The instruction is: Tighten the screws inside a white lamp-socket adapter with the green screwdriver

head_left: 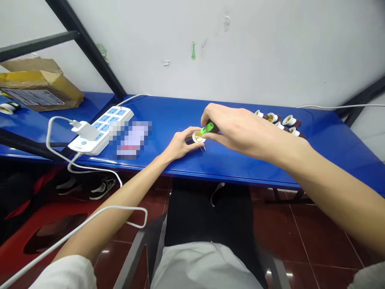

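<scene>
Your left hand [180, 145] grips a lamp socket [197, 137]; your right hand [237, 130] grips a green screwdriver [209, 128]. The blue table [325, 136] meets a white wall [270, 52].

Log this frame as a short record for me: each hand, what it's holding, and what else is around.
Left hand: holds a white lamp socket adapter with a brass centre and two metal pins
Right hand: holds a green-handled screwdriver, its end at the adapter
Nearby: a row of white lamp sockets on the blue table
Rest: a white power strip with a white charger plugged in; a cardboard box
</scene>
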Available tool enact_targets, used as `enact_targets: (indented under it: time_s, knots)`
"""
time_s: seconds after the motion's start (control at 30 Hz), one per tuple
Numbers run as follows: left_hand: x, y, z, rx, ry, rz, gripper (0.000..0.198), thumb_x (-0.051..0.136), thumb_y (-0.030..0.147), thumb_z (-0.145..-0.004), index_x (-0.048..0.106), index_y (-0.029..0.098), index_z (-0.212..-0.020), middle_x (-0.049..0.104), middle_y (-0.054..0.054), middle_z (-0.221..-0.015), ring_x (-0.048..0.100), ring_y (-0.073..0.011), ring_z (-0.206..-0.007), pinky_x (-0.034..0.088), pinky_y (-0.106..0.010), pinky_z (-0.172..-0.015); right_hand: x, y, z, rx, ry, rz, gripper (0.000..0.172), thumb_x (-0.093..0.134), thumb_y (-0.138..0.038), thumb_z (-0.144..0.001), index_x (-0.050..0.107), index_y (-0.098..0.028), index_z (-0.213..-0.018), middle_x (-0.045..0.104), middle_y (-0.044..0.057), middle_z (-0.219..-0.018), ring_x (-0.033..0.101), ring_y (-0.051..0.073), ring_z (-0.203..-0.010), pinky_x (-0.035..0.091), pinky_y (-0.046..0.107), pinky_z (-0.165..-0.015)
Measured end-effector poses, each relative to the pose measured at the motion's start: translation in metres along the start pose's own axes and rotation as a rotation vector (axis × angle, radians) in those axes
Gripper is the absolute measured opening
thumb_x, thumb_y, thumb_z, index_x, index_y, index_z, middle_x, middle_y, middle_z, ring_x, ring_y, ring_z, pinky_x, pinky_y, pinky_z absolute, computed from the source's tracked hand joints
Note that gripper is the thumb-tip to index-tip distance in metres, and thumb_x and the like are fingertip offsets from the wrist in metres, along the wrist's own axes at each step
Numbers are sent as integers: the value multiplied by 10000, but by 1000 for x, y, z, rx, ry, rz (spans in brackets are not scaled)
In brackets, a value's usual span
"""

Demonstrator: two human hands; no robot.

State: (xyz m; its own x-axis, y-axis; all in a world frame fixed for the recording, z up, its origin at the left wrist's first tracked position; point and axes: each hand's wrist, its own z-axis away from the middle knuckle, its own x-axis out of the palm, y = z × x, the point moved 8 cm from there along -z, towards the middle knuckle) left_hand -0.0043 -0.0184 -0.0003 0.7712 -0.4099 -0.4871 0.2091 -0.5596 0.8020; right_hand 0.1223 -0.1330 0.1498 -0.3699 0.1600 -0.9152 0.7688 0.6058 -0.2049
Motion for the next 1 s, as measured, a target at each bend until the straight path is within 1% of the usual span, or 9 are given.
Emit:
enact_targets:
  time_s: [0.1,0.2,0.27,0.43,0.6,0.73,0.87,1.0]
  knots:
    - [-1,2,0,2,9,-12,610,854,620,-806,747,198,-1233,832,-77,-1131,808,-269,-1054,654,-392,-1015,1,-6,-4,10,-51,64,31,608,-237,-1061,577,-237,-1061,721,54,-1022,629,204,-727,402,332,-605]
    - [-1,3,-1,-9,-1,-12,600,845,635,-810,749,188,-1199,840,-81,-1115,814,-279,-1050,655,-399,-1016,0,-12,-6,7,-57,85,77,612,-184,-1047,553,-233,-1051,723,48,-1029,614,192,-711,375,326,-597]
    - [-1,3,0,-20,-7,-6,589,848,636,-806,748,188,-1176,844,-82,-1099,816,-290,-1055,655,-412,-1021,0,-13,-7,6,-69,79,89,605,-170,-1048,542,-233,-1045,722,52,-1036,617,194,-725,379,325,-604]
    - [0,2,0,-26,-12,21,572,863,613,-797,740,200,-1173,848,-77,-1086,818,-296,-1052,657,-436,-1028,0,-13,-6,-1,-59,30,77,598,-216,-1065,533,-245,-1034,716,53,-1015,623,207,-751,400,332,-618]
    - [-1,3,-1,-11,12,24,557,866,594,-795,750,185,-1155,847,-82,-1086,819,-288,-1038,660,-412,-1015,3,-8,-2,27,-23,15,49,585,-234,-1078,555,-248,-1042,711,43,-1000,629,207,-746,401,323,-635]
    - [-2,4,0,1,20,41,510,878,548,-793,756,180,-1124,847,-79,-1077,821,-283,-1017,665,-396,-997,6,-10,-1,-18,-14,61,27,543,-244,-1096,568,-233,-1100,688,50,-1012,622,197,-772,418,303,-663]
    - [-2,-1,1,-32,17,28,480,883,498,-795,763,167,-1121,846,-72,-1065,816,-295,-1035,662,-395,-1002,3,-23,-7,-86,-103,196,113,468,-185,-1101,556,-169,-1169,661,88,-1078,620,202,-829,425,307,-691]
    - [-3,-4,1,-54,36,10,511,878,481,-800,762,172,-1190,844,-68,-1113,802,-312,-1109,660,-399,-1014,-5,-37,-12,-129,-266,369,226,441,-28,-1030,580,-120,-1182,623,142,-1214,595,196,-847,385,319,-677]
